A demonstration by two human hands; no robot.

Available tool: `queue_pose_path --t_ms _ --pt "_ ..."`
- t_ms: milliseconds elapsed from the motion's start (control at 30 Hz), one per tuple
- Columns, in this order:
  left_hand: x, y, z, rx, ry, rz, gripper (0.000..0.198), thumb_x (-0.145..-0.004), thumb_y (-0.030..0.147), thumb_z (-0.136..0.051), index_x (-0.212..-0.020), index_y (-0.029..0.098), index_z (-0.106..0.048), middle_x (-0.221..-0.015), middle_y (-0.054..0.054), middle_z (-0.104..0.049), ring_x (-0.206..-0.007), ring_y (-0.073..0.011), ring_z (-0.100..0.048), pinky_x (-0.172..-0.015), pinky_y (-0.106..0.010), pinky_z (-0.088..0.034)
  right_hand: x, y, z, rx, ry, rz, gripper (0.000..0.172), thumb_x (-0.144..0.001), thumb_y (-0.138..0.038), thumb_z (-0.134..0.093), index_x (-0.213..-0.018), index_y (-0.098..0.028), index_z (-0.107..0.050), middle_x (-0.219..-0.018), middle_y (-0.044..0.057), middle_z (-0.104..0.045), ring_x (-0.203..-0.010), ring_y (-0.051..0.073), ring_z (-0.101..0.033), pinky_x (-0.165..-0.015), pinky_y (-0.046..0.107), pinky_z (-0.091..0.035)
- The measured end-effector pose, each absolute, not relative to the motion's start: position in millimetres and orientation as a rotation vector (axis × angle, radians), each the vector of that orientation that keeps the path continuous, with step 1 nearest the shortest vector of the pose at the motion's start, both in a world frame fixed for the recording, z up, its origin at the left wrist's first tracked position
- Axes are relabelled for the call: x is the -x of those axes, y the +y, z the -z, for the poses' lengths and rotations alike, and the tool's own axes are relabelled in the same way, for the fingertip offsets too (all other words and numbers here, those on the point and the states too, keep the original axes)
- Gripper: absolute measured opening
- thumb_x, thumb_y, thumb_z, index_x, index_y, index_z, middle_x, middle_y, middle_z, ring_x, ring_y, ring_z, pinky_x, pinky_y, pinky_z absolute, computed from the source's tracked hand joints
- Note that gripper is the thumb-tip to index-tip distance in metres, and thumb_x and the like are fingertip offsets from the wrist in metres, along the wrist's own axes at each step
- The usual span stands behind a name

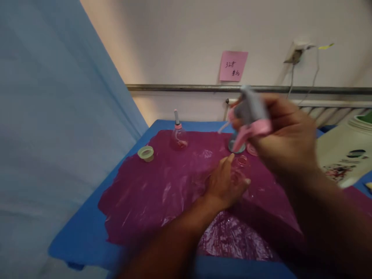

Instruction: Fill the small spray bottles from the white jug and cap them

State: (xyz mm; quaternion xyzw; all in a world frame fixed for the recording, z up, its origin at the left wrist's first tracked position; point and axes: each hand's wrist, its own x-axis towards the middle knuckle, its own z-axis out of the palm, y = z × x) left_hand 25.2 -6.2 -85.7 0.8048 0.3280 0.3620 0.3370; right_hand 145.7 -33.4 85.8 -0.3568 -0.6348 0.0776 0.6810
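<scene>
Raised above the table, my right hand (290, 135) is closed around a grey and pink spray-trigger top (252, 112). The top is blurred, and a thin pale tube sticks out at its left. My left hand (223, 180) is lower, with its fingers and thumb around a clear bottle (241, 166). That bottle stands upright and its round mouth is uncovered. Just behind it are a grey round piece (235, 145) and a pink round piece (252, 149), both partly hidden by my right hand and the top.
A purple plastic sheet (151, 193) covers much of the blue table (75, 236). On it stand a round clear bottle (179, 138) with a grey and pink top and a pale green cup (146, 153). A large cream jug (345, 151) stands right; a blue curtain (58, 116) hangs left.
</scene>
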Motion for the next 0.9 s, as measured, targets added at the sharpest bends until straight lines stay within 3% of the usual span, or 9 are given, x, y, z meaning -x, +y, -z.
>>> queue_pose_path --t_ms 167,267,367,567,733,900 --pt "-20 -2 86 -2.126 0.782 -0.975 0.082 -0.102 0.046 -0.079 -0.172 0.025 -0.042 -0.174 -0.017 -0.054 -0.163 -0.0373 -0.053 -0.137 -0.063 -0.044 -191 -70 -108 0.932 -1.031 -0.259 0.013 -0.092 -0.027 -0.093 -0.095 -0.032 -0.081 -0.104 0.002 -0.079 -0.100 0.025 -0.080 -0.096 0.047 -0.071" --pt "-19 0 87 -2.118 0.804 -0.966 0.082 -0.101 0.043 -0.080 -0.172 0.026 -0.043 -0.173 -0.016 -0.056 -0.162 -0.0370 -0.055 -0.136 -0.064 -0.045 -196 -76 -101 0.977 -0.965 -0.354 0.017 -0.087 -0.028 -0.097 -0.094 -0.029 -0.082 -0.099 0.001 -0.080 -0.088 0.020 -0.079 -0.083 0.038 -0.071" --pt "-18 0 86 -2.114 0.812 -0.957 0.081 -0.102 0.043 -0.080 -0.172 0.027 -0.043 -0.173 -0.015 -0.055 -0.162 -0.0361 -0.055 -0.137 -0.064 -0.045 -200 -71 -85 0.977 -0.972 -0.437 0.025 -0.083 -0.031 -0.100 -0.099 -0.025 -0.083 -0.097 0.001 -0.082 -0.080 0.016 -0.077 -0.075 0.034 -0.070" --pt "-20 -3 81 -2.071 0.799 -1.000 0.076 -0.102 0.042 -0.081 -0.169 0.029 -0.046 -0.170 -0.015 -0.058 -0.159 -0.0361 -0.058 -0.134 -0.062 -0.048 -210 -55 -28 1.071 -1.194 -0.645 0.038 -0.081 -0.041 -0.102 -0.110 -0.026 -0.084 -0.103 0.003 -0.085 -0.094 0.020 -0.081 -0.090 0.037 -0.070" --pt "-21 -4 76 -2.083 0.753 -1.009 0.074 -0.103 0.040 -0.082 -0.168 0.029 -0.048 -0.167 -0.014 -0.061 -0.156 -0.0356 -0.061 -0.131 -0.060 -0.051 -218 -48 20 1.159 -1.277 -0.676 0.046 -0.088 -0.044 -0.096 -0.128 -0.026 -0.083 -0.123 0.007 -0.085 -0.107 0.022 -0.079 -0.100 0.041 -0.067" --pt "-20 -4 74 -2.105 0.739 -1.019 0.075 -0.104 0.037 -0.081 -0.170 0.032 -0.045 -0.167 -0.013 -0.061 -0.156 -0.0350 -0.061 -0.130 -0.060 -0.053 -217 -47 31 1.123 -1.277 -0.750 0.041 -0.092 -0.039 -0.093 -0.130 -0.030 -0.084 -0.124 0.005 -0.084 -0.107 0.021 -0.079 -0.094 0.035 -0.066"
